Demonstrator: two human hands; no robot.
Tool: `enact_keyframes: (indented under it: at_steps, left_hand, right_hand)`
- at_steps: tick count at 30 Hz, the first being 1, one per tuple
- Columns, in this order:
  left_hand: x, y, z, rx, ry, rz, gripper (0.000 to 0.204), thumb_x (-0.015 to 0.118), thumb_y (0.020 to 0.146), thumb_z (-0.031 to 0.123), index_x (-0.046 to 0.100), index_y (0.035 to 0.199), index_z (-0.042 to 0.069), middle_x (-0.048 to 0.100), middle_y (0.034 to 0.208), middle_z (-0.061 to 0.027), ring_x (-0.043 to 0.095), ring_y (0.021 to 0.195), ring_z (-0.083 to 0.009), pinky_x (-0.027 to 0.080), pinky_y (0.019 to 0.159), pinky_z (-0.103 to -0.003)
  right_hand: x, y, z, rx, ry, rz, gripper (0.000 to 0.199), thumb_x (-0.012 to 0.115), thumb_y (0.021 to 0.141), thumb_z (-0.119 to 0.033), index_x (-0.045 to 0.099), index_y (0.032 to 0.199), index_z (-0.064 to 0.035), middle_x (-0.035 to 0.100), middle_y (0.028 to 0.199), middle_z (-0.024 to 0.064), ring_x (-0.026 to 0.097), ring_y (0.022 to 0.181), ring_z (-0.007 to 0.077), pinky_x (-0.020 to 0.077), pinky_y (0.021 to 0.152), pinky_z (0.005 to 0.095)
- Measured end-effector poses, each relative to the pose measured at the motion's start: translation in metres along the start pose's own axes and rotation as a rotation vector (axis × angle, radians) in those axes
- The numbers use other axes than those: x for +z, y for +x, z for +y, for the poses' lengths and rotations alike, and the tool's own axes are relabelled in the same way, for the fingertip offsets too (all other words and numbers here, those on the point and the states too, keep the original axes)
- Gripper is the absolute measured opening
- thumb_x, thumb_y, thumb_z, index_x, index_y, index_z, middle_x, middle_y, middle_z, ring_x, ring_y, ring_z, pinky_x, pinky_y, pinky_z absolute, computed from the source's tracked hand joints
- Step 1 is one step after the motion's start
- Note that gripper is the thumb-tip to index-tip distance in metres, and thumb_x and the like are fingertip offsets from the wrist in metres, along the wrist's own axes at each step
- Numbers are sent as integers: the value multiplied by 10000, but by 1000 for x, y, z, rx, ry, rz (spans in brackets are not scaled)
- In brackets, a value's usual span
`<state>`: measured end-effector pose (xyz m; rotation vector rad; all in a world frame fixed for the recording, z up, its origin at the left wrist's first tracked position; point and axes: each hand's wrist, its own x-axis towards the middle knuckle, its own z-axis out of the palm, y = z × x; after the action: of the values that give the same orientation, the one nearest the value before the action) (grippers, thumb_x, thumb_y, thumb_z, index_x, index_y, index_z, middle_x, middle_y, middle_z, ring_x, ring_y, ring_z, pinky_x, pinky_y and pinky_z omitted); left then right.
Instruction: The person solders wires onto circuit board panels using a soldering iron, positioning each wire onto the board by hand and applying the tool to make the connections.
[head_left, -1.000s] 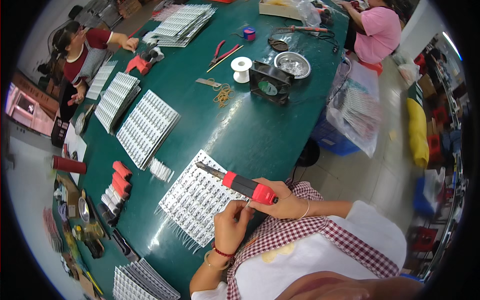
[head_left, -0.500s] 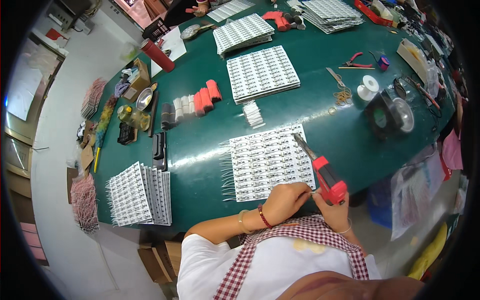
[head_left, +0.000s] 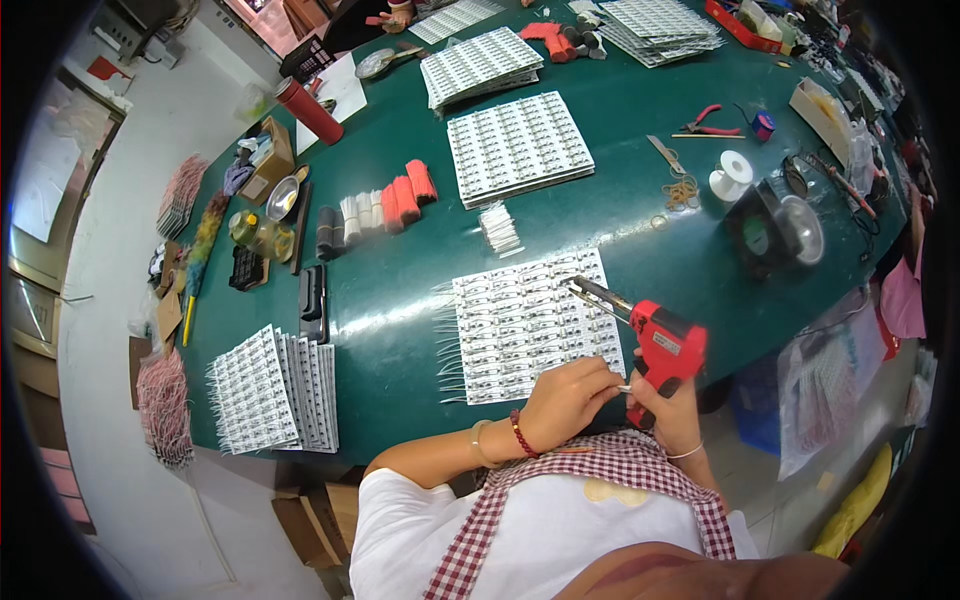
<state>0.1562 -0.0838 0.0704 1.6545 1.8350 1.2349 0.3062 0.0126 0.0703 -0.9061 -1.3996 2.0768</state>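
Note:
My right hand [head_left: 674, 418] grips a red and black soldering gun [head_left: 670, 345] by its handle. The gun's metal nose points up and left over a white circuit-board panel [head_left: 530, 325], covering part of its right side. Rows of small components and white wires cover this panel, with loose wire ends sticking out along its left edge. Close by the gun's handle, my left hand [head_left: 570, 398] is closed in a pinch. A small white piece [head_left: 625, 388] shows at its fingertips, beside my right fingers; its kind is unclear.
Short white wires [head_left: 500, 229] lie beyond the panel, below stacked boards [head_left: 520, 147]. More boards [head_left: 265, 390] lean at left. Bundled wires [head_left: 375, 210], a red flask [head_left: 309, 112], pliers [head_left: 715, 122], a spool [head_left: 733, 172] and a black box [head_left: 752, 232] surround the work. Another person's hand [head_left: 398, 17] shows far off.
The soldering gun has turned in my right hand, so its nose lies further left over the panel and its handle shows more. My left hand keeps its pinch close to the right.

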Motion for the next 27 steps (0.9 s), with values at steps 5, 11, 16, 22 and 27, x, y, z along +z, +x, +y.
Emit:
enact_keyframes:
  at_steps: [5, 11, 16, 22, 27]
  left_hand:
    - [-1, 2, -3, -23, -26, -41, 144, 672, 737, 16, 658, 872, 63, 595, 782, -91, 605, 752, -280, 479, 649, -361]
    - [-32, 13, -71, 88, 333, 54, 154, 623, 715, -20, 628, 839, 72, 651, 901, -99, 600, 906, -307, 413, 848, -437]
    - [-53, 2, -107, -9, 297, -103, 103, 608, 811, 2, 592, 889, 68, 632, 1164, -92, 511, 1224, -299, 353, 1011, -447]
    - [-54, -10, -108, 35, 403, -60, 165, 632, 776, -21, 565, 901, 65, 595, 1230, -97, 511, 1219, -297, 383, 942, -432]
    - [-56, -23, -94, -11, 429, -45, 167, 637, 760, -29, 579, 883, 68, 603, 1208, -100, 548, 1157, -294, 394, 904, -424]
  right_hand:
    - [-1, 0, 1, 21, 48, -17, 440, 691, 834, -129, 463, 1180, 18, 556, 764, 67, 555, 626, 129, 448, 584, 238]
    - [-16, 7, 11, -128, 128, 25, 476, 650, 881, -168, 424, 1258, 16, 599, 964, 115, 606, 876, 196, 506, 792, 342]
    - [-23, 14, 26, -26, 320, 4, 492, 616, 908, -209, 403, 1309, -19, 528, 1252, 193, 482, 1231, 329, 440, 986, 495]
    - [-18, 22, 34, 45, 430, -64, 468, 580, 929, -205, 379, 1320, -46, 425, 1374, 243, 395, 1314, 367, 355, 1055, 523]
    - [-17, 23, 33, 57, 382, -115, 477, 574, 933, -230, 377, 1320, -32, 410, 1388, 246, 371, 1329, 377, 355, 1058, 520]
